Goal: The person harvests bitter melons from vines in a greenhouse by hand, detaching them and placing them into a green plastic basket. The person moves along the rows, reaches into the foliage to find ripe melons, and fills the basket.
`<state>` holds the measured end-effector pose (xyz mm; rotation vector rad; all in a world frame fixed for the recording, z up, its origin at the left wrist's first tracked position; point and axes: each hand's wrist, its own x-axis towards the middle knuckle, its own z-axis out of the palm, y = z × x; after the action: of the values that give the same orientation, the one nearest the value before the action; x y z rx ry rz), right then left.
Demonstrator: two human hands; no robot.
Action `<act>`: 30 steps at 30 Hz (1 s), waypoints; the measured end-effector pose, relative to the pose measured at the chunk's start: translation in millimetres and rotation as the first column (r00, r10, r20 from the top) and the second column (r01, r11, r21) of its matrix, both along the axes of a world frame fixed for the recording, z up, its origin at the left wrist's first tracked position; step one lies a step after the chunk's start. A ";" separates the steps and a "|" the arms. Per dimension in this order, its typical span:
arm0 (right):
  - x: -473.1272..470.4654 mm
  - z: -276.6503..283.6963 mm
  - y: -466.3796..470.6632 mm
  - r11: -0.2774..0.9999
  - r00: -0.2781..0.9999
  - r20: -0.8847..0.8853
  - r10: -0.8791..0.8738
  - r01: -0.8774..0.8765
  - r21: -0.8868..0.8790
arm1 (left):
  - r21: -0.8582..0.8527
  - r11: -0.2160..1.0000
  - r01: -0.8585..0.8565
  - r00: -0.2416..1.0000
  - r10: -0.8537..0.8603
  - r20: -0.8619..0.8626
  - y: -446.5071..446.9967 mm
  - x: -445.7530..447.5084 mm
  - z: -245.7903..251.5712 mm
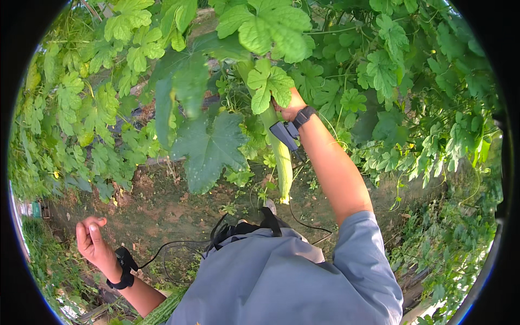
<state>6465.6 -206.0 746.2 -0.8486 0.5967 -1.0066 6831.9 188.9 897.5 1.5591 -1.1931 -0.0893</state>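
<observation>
A long pale-green gourd [280,158] hangs among the vines before me, its lower tip over the soil path. My right hand [289,106] is at its upper part, partly behind a lobed leaf [269,83]; the fingers are mostly hidden, so their grip cannot be told. My left hand [94,241] is raised at the lower left with curled fingers, and no object shows in it. Under my left arm, at the bottom edge, lies a bumpy green gourd [166,306]. Both wrists wear black straps with small devices.
Dense climbing vines [406,81] fill the far side and right. A large dark-green leaf [211,148] hangs left of the pale gourd. Black cables [174,243] run from my waist to the wrist devices. Bare soil [162,203] with small weeds lies underfoot.
</observation>
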 end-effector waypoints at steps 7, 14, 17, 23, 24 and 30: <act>19.6 16.4 36.8 0.984 0.873 -0.485 -0.060 0.133 0.119 | 0.004 0.984 0.179 0.977 -0.177 -0.116 -5.9 4.3 -17.0; 81.9 16.5 110.9 0.945 0.905 -0.356 -0.233 0.297 0.135 | 0.143 0.959 0.244 0.928 -0.188 -0.322 -8.0 6.3 -43.2; 123.1 23.8 159.2 0.922 0.899 -0.345 -0.269 0.344 0.179 | 0.175 0.904 0.389 0.834 -0.266 -0.483 -22.0 2.7 -63.2; 170.4 45.0 233.3 0.843 0.971 -0.058 -0.233 0.232 0.485 | 0.400 0.781 0.479 0.876 -0.397 -0.274 -31.7 -26.9 -91.8; 174.0 50.8 239.6 0.837 0.975 -0.012 -0.222 0.197 0.510 | 0.427 0.772 0.470 0.882 -0.431 -0.191 -30.4 -31.9 -93.8; 169.0 77.1 272.4 0.838 0.994 0.086 -0.071 0.013 0.546 | 0.537 0.811 0.231 0.964 -0.265 -0.016 -10.8 -47.2 -93.0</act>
<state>6634.6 66.3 823.3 -0.2733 0.7682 -0.8474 6784.7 178.1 804.5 1.8821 -1.5017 -0.6009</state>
